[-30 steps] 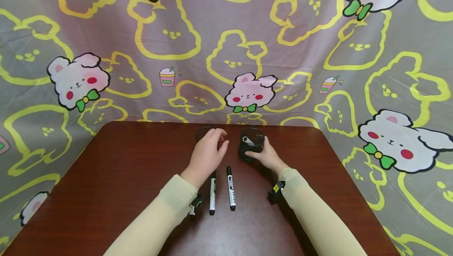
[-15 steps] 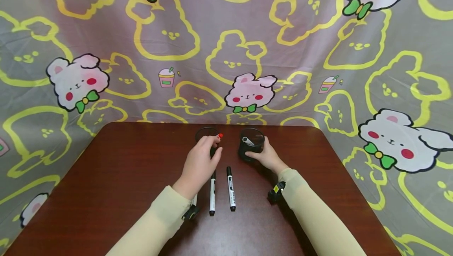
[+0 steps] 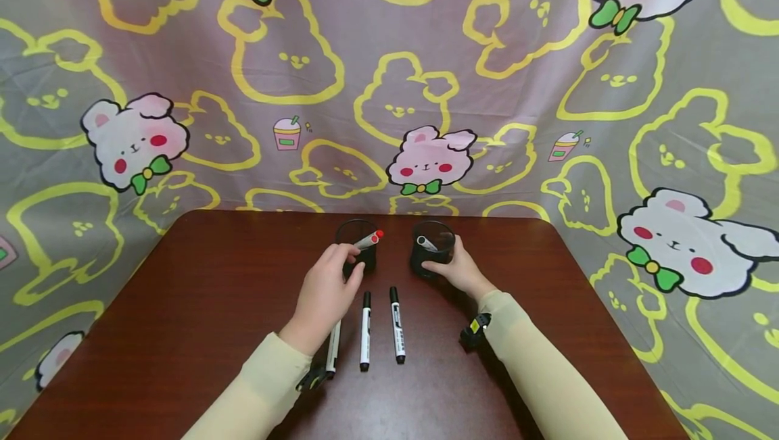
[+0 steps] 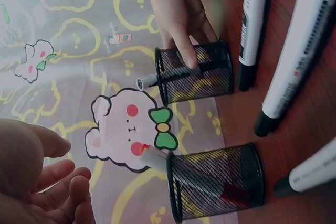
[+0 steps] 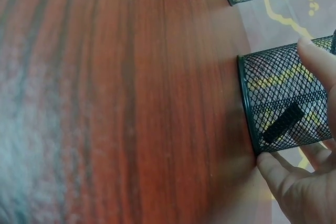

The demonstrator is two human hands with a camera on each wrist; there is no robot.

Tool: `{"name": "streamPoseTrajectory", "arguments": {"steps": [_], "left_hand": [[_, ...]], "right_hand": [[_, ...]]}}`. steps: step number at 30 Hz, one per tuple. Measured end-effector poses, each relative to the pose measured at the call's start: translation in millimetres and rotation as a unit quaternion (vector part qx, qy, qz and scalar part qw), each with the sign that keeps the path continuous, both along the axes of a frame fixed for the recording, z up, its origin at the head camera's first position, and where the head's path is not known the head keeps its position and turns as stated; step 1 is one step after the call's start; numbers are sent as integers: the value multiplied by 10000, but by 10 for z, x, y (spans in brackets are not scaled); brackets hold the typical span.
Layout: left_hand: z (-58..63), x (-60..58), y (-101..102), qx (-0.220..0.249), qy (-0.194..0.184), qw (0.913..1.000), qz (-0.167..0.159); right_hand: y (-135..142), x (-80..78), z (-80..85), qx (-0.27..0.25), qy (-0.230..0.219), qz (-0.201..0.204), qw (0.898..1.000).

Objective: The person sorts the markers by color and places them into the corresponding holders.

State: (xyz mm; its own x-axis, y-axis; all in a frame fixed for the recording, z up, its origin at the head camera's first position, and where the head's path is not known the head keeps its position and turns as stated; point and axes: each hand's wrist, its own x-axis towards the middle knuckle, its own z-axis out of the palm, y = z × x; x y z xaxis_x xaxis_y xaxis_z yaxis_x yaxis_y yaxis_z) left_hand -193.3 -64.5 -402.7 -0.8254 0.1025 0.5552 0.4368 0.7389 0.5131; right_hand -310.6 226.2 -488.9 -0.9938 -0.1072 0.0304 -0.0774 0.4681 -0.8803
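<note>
My left hand [image 3: 325, 288] hovers just in front of the left black mesh pen cup [image 4: 218, 182]. Its fingers are loosely bent and hold nothing, as the left wrist view shows. A white marker with a red end [image 3: 368, 242] leans inside that cup, its red end above the rim. My right hand [image 3: 459, 270] grips the right mesh pen cup [image 5: 283, 98], thumb on the near side and fingers around the far side. Inside this cup leans a white marker [image 4: 148, 82], its black cap [image 5: 283, 123] down near the bottom.
Three white markers with black caps lie on the brown table: a right one [image 3: 397, 325], a middle one [image 3: 366, 332] and a left one [image 3: 333, 352], partly behind my left wrist. A patterned cloth [image 3: 341, 75] hangs behind the table and along both sides.
My left hand has drawn back from the left cup, toward me and leftward, uncovering the red-ended marker in it. My right hand stays on the right cup.
</note>
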Motion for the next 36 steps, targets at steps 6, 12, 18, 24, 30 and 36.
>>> {"name": "streamPoseTrajectory", "arguments": {"steps": [6, 12, 18, 24, 30, 36], "left_hand": [[-65, 11, -111, 33, 15, 9999, 125], [-137, 31, -184, 4, 0, 9998, 190], [-182, 85, -211, -81, -173, 9996, 226], [-208, 148, -218, -156, -303, 9991, 253], [-250, 195, -235, -277, -414, 9984, 272], [-303, 225, -272, -483, -701, 9955, 413]], "right_hand": [[9, -11, -21, -31, 55, 28, 10000], [-4, -1, -22, -115, 112, 2, 9999], [-13, -2, -21, -144, 158, 29, 9998], [-6, 5, -12, -114, 103, 12, 9999], [-5, 9, -8, -100, 105, 17, 9999], [-6, 13, -4, -120, 124, 42, 9998]]}}
